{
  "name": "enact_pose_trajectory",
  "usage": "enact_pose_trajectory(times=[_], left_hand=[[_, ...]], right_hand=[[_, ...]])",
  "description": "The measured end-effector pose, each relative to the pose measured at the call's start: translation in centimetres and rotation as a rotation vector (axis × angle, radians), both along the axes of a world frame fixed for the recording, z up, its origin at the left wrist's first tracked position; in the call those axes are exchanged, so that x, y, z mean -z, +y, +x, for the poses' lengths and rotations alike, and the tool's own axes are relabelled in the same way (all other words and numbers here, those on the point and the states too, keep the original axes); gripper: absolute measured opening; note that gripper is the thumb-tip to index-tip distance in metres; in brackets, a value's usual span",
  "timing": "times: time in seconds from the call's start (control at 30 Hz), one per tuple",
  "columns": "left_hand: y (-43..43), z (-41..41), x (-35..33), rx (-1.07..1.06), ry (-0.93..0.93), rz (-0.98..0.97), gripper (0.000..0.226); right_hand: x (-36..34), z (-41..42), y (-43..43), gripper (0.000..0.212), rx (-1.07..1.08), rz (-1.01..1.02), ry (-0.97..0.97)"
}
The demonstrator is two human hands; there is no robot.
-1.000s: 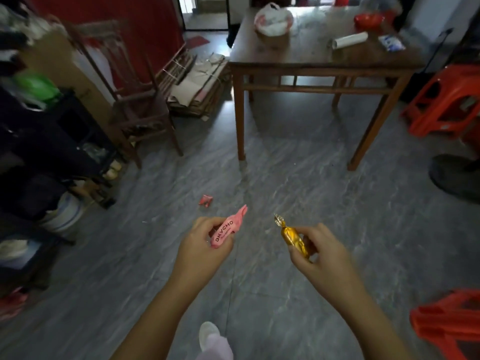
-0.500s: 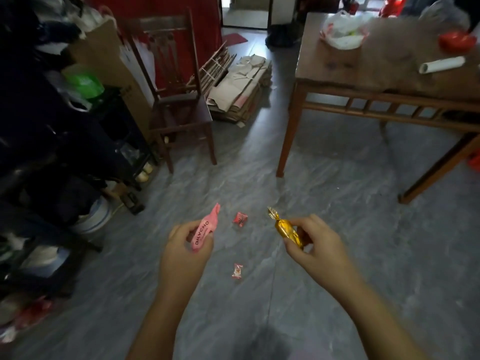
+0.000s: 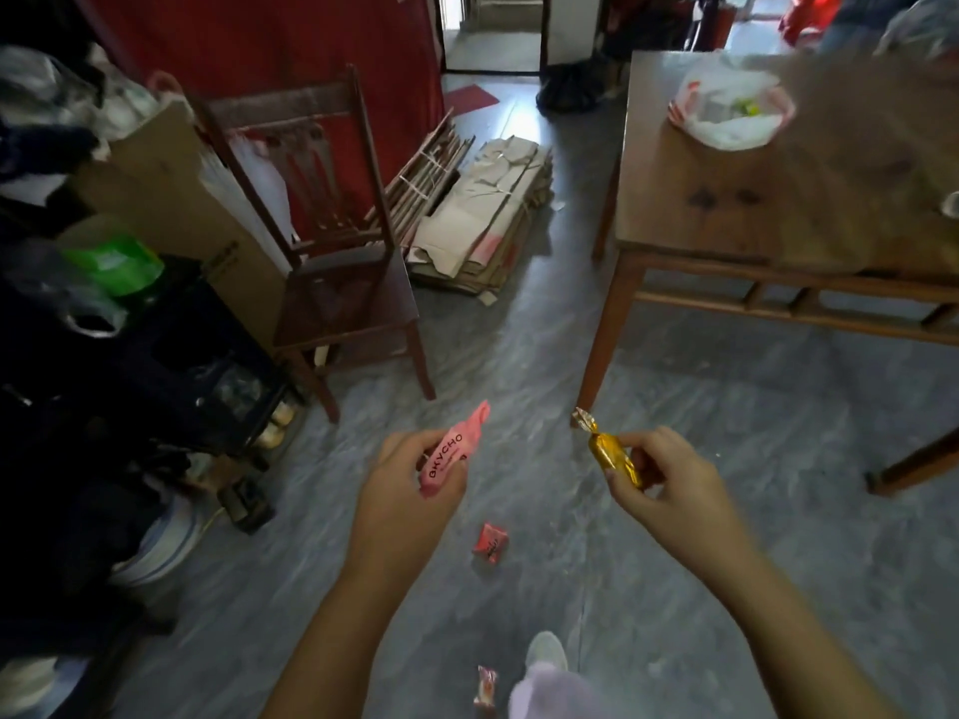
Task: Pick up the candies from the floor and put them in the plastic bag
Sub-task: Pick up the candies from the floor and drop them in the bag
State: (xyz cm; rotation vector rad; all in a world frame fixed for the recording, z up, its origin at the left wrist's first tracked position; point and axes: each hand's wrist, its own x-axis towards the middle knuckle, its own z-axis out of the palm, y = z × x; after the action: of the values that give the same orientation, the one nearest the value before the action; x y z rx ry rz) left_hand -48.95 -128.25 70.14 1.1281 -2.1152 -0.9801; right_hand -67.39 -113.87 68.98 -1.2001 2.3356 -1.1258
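Note:
My left hand (image 3: 410,490) grips a pink wrapped candy (image 3: 452,449) with black lettering, held out over the grey floor. My right hand (image 3: 669,480) pinches a gold foil candy (image 3: 610,449) by its lower end. On the floor between my arms lies a red wrapped candy (image 3: 490,542). A second, red-and-white candy (image 3: 485,685) lies close to my foot at the bottom edge. A white plastic bag (image 3: 729,109) with red handles sits open on the wooden table (image 3: 690,210) at the upper right.
A dark wooden chair (image 3: 337,282) stands at the left centre. Flattened cardboard (image 3: 488,220) is stacked on the floor behind it. Dark cluttered shelving (image 3: 129,365) and a bucket fill the left side. My shoe (image 3: 545,653) shows at the bottom.
The view has shifted left and forward: the table slid to the right, the chair came nearer. The red candy now lies nearer me, and a second candy appears by my foot. Both hands keep their candies.

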Motion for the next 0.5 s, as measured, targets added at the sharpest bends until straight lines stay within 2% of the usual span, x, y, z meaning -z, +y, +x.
enact_pose_trajectory(times=[0.2,0.3,0.4,0.5], left_hand=[[-10.0,-5.6,-0.6,-0.034,0.009,-0.048,0.030],[-16.1,-8.5,0.0,-0.064,0.008,-0.037,0.023],[-23.2,-11.3,0.4,-0.021,0.009,-0.045,0.021],[-31.3,-14.1,0.4,0.039,0.012,-0.057,0.024]], right_hand=[[-1.0,-6.5,-11.1,0.022,-0.033,-0.057,-0.041],[-0.7,-9.3,-17.0,0.028,-0.080,-0.046,-0.053],[-0.3,-12.2,-23.2,0.030,-0.030,-0.057,-0.037],[-0.3,-14.4,-29.8,0.022,0.061,-0.049,-0.026]])
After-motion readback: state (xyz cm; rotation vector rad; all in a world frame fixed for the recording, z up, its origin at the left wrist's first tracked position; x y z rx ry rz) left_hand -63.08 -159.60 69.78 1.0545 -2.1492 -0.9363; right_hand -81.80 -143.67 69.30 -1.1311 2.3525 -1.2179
